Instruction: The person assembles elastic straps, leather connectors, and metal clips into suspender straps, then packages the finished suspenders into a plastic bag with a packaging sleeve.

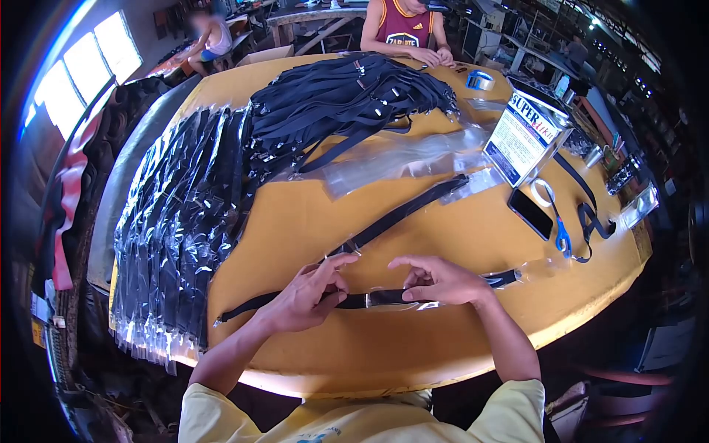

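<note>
A black strap lies across the near part of the table, its right-hand part inside a clear plastic sleeve. My left hand has its lower fingers and thumb closed on the strap, with the index finger stretched forward. To the right, my right hand pinches the sleeved part between thumb and curled fingers, its index finger raised. Just beyond my hands, a second black strap with a small metal fitting runs diagonally, its far end by clear plastic.
Sleeved straps line the left side; a pile of loose black straps sits behind. Empty clear sleeves, a tin can, a phone, blue scissors and tape are farther right. A person works opposite.
</note>
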{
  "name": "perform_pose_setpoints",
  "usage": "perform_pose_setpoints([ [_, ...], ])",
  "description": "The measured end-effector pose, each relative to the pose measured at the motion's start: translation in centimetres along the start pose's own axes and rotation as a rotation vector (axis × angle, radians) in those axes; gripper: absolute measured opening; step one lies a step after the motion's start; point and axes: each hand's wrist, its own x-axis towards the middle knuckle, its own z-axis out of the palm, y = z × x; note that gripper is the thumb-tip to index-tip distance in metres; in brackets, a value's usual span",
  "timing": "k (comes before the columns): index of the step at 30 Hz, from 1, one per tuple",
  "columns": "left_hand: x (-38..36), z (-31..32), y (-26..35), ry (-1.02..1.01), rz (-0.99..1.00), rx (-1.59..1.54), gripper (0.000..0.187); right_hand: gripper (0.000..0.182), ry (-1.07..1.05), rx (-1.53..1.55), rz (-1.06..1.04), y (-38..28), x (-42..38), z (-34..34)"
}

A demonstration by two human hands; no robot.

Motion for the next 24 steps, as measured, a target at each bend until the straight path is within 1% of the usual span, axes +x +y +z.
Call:
perform_pose_setpoints([
  [2,0.0,-0.1,0.2,0.013,-0.16,-0.406,0.068,0.064,-0.016,-0.023,-0.005,-0.5,-0.1,-0.1],
  [4,0.0,-0.1,0.1,0.028,-0.127,-0.406,0.067,0.065,-0.03,-0.047,-0.01,-1.5,-0.4,-0.1],
  [6,0.1,-0.1,0.0,0.041,-0.091,-0.406,0.066,0.065,-0.09,0.099,0.09,-2.7,-0.5,0.2],
  [7,0.3,-0.1,0.1,0.025,-0.062,-0.327,0.066,0.065,-0.085,0.099,0.09,-2.5,-0.1,0.3],
  [8,0.3,0.0,0.1,0.008,-0.034,-0.248,0.067,0.064,-0.098,0.0,0.009,-1.9,0.6,0.5],
  [9,0.3,0.2,0.0,0.004,-0.033,-0.247,0.067,0.063,-0.112,-0.099,-0.073,-1.4,1.2,0.7],
  [10,0.2,0.5,-0.2,0.016,-0.02,-0.197,0.067,0.063,-0.11,-0.098,-0.074,-1.2,1.7,0.9],
  [12,0.2,1.0,-0.2,0.031,-0.013,-0.147,0.067,0.06,-0.127,0.039,-0.078,-1.0,2.6,1.5],
  [13,0.2,1.4,-0.1,0.064,-0.015,-0.117,0.063,0.056,-0.128,0.13,-0.089,-1.5,2.6,1.8],
  [15,0.1,1.7,0.3,0.107,-0.029,-0.086,0.06,0.056,-0.11,0.077,-0.089,-1.3,2.8,2.1],
  [17,-0.1,1.4,0.8,0.044,-0.029,0.094,0.053,0.056,-0.098,0.026,-0.094,-1.1,3.0,2.4],
  [18,-0.6,1.1,0.8,0.047,-0.041,0.094,0.053,0.055,-0.047,-0.005,-0.084,-1.2,2.9,2.5],
  [19,-1.1,0.7,0.6,0.132,-0.037,0.159,0.051,0.054,0.007,-0.035,-0.073,-1.3,2.6,2.6],
  [20,-1.7,0.2,0.4,0.216,-0.032,0.225,0.05,0.054,0.001,-0.031,-0.073,-1.6,2.3,2.6],
  [21,-2.5,-1.0,0.4,0.192,-0.057,0.293,0.056,0.054,0.033,-0.043,-0.043,-2.1,1.9,2.6],
  [22,-3.2,-1.6,0.0,0.187,-0.062,0.298,0.056,0.054,0.067,-0.053,-0.013,-2.2,1.7,2.7],
  [24,-4.7,-2.6,-0.5,0.158,-0.097,0.364,0.062,0.055,0.08,-0.083,-0.023,-1.8,1.8,2.6],
])
